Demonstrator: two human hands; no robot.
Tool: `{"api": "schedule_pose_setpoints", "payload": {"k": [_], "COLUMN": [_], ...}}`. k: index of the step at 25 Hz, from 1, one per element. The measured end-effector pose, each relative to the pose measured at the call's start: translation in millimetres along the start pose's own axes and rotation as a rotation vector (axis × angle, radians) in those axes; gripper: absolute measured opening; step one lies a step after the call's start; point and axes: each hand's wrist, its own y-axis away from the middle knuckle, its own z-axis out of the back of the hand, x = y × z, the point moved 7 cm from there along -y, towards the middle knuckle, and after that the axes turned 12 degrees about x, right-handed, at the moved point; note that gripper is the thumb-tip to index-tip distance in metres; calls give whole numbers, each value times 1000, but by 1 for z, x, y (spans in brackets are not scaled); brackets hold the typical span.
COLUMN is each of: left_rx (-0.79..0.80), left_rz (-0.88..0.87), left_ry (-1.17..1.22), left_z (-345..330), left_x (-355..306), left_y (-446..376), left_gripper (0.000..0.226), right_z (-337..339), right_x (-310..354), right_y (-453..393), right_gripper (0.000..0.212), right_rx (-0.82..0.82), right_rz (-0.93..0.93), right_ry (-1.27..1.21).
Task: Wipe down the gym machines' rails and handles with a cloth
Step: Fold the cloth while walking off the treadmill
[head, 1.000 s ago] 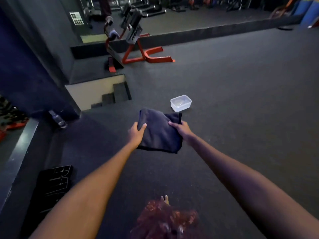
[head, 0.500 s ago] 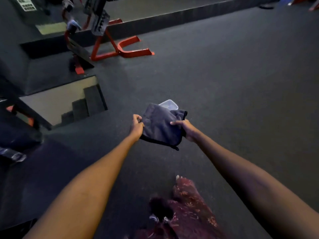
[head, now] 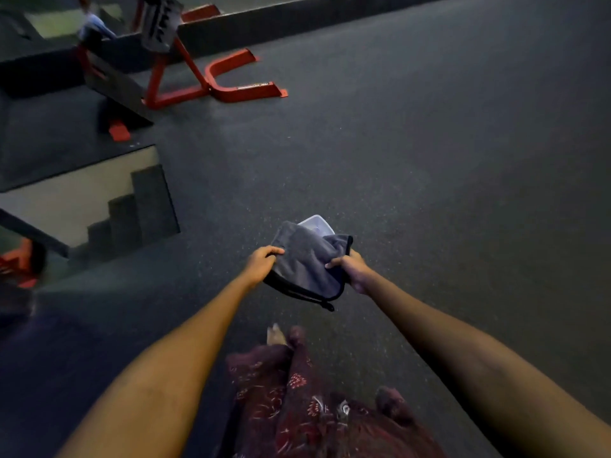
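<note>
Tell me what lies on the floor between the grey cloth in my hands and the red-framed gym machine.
Nothing visible blocks it. The grey cloth is held by left hand and right hand; bare dark floor runs to the red-framed machine. The clear plastic tub sits just beyond the cloth.

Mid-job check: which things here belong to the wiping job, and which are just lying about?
Job:
cloth, gripped by left hand and right hand
red gym machine

Lying about:
clear plastic container on the floor
stairwell opening
</note>
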Motion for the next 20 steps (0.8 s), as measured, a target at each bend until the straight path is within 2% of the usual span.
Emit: {"api": "schedule_pose_setpoints", "payload": {"k": [3,7,12,16,20], "left_rx": [126,234,293,358,376], "left_rz": [8,56,176,232,307], "left_ry": [-124,-169,-169,-184,-175], "left_z": [13,31,31,2,-36], "left_x": [-12,-14,3,40,112], "left_y": [-84,-191,-303,-373,-455], "left_gripper": [38,43,50,52,57], "right_z": [20,38,62,95,134], "right_x": [22,47,65,51,-6], "right_y": [-76,-167,-272,-346,-438], "right_gripper": [55,57,57,44,40], "right_rx": [-52,-143,-264,-310,-341], "right_rz": [-28,-75,-158,-199,-212], "right_ry": [-17,-32,23,79,188]}}
